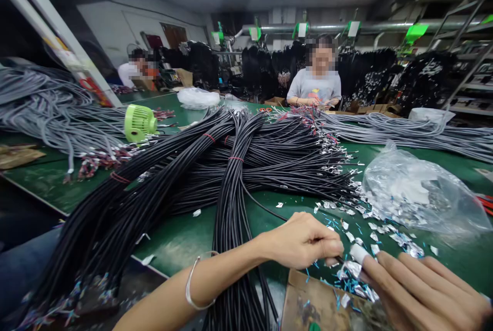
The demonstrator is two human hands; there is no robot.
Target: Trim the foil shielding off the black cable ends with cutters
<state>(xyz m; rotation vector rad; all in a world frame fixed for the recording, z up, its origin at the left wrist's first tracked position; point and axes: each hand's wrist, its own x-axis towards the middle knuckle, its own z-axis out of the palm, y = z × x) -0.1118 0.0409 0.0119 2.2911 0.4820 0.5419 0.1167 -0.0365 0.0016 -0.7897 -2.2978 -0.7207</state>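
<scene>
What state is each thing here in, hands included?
Left hand: closed on a black cable near its end.
Right hand: fingers extended, one tip wrapped in white; grip unclear.
Black cable bundles: several tied with red bands.
Gray cables: loosely heaped.
Clear plastic bag: crumpled.
Foil scraps: scattered on the green tabletop.
Green fan: standing; whether running, unclear.

Left hand (304, 241) is pinching a black cable (339, 259) near its end. Right hand (419, 285) is reaching in beside it, white wrap (359, 254) covering one fingertip; can't tell if it's gripping. Foil scraps (352, 269) and blue bits (350, 286) are littering the green desk (173, 238) around both. Tied black bundles (236, 187) are lying left of the hands, clear plastic bag (416, 187) is sitting far right, green fan (139, 123) is standing far left. Co-worker (314, 84) is handling wire ends across the desk.
</scene>
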